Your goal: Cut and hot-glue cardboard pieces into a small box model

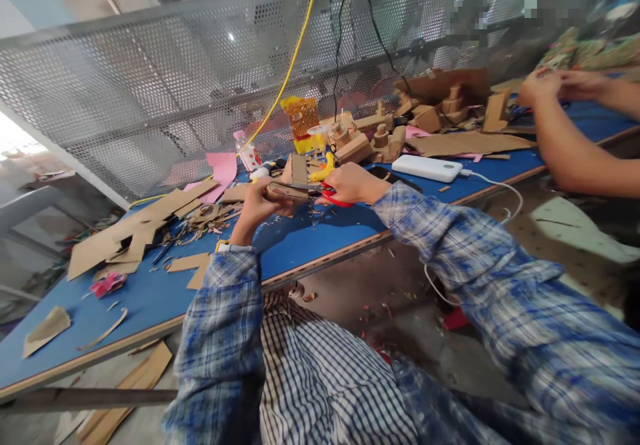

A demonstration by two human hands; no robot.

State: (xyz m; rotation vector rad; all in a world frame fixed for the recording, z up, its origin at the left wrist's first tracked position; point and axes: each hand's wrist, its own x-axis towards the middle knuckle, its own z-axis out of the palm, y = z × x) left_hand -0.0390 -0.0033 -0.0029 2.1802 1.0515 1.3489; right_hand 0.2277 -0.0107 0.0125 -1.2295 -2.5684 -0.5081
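Observation:
My left hand (256,206) grips a small brown cardboard piece (286,192) above the blue table (150,298). My right hand (350,183) is closed on red-handled scissors (331,196), whose blades meet the cardboard piece's right end. Both hands hover over small cardboard offcuts (315,213) scattered on the table. Both my sleeves are blue plaid.
Cardboard sheets (125,235) lie left. Behind the hands are cardboard models (370,139), a yellow glue gun (325,167), an orange-yellow box (303,123), pink paper (223,168) and a white power bank (427,167) with cable. Another person's arms (560,131) work at right. Perforated metal screen (175,85) backs the table.

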